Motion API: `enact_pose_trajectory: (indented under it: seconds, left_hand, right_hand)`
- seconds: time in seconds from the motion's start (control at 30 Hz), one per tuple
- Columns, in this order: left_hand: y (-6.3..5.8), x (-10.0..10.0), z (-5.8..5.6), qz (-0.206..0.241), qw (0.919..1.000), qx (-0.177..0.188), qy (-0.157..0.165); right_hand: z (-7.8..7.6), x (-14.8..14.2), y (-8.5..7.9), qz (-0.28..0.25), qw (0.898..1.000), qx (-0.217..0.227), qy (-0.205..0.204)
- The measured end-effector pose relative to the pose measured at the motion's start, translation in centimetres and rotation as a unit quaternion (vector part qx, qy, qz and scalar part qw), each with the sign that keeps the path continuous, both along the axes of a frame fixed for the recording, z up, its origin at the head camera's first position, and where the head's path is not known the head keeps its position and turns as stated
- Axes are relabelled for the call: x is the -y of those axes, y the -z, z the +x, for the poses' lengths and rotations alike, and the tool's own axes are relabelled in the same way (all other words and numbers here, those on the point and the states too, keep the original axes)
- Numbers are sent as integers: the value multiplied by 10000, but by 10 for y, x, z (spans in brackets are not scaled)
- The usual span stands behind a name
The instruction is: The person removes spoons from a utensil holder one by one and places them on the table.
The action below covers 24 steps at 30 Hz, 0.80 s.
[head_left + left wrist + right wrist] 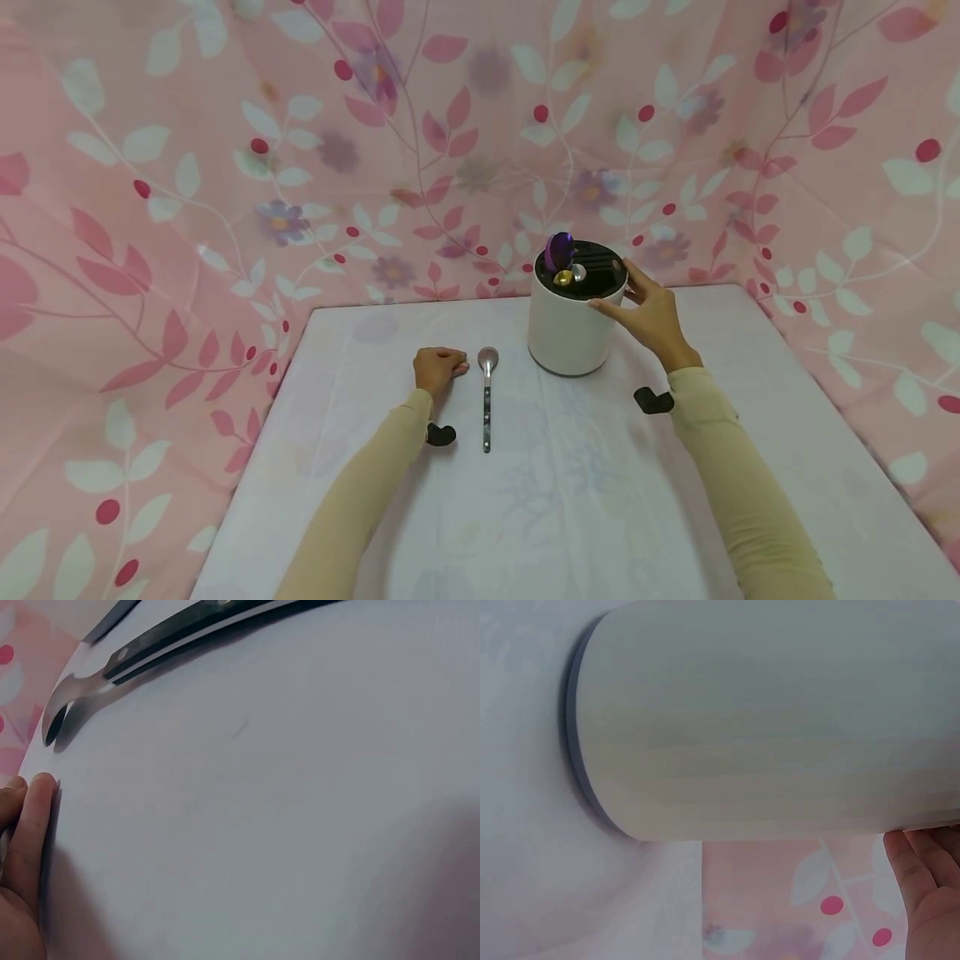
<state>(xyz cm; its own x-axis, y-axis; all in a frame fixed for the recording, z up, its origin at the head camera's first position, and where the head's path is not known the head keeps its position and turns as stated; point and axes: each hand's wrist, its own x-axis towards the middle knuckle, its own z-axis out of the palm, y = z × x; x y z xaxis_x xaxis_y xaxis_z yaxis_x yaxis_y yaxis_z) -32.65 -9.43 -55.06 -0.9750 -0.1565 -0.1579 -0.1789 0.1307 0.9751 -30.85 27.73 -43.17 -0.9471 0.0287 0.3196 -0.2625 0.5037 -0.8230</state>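
A white round utensil holder (pixel 570 329) with a black slotted top stands upright at the back of the table. My right hand (pixel 654 321) grips its upper rim from the right, thumb in front and fingers behind. In the right wrist view, fingers (pixel 911 874) lie against the holder's side (pixel 765 727). A purple utensil head (pixel 559 252) and gold and silver ends poke out of the top. Left of the holder lies a spoon (pixel 487 408) with a dark riveted handle, its bowl away from me. My left hand (pixel 438 369) rests on the table beside the bowl, fingers loosely curled and holding nothing.
A white cloth covers the table (pixel 555 500). Pink floral fabric (pixel 420 150) hangs along its back and both sides. Small black pieces stick out at each wrist, the right one (pixel 654 401) over the table to the right of the holder.
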Motion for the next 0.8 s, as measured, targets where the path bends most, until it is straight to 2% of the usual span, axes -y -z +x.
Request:
enact_pose_trajectory:
  seconds: [0.27, 0.5, 0.63, 0.8]
  left_hand:
    - [-9, 10, 2, 359, 9991, 70, -219]
    - [-16, 11, -3, 164, 9994, 22, -307]
    - [-30, 3, -12, 494, 9983, -203, -228]
    - [-59, -13, -25, 1146, 9915, -612, -81]
  right_hand:
    - [0, 0, -1, -40, 10000, 21, -23]
    - [1, -1, -1, 28, 10000, -68, -30]
    - [1, -2, 0, 41, 10000, -74, 2]
    - [1, 0, 1, 0, 10000, -47, -9]
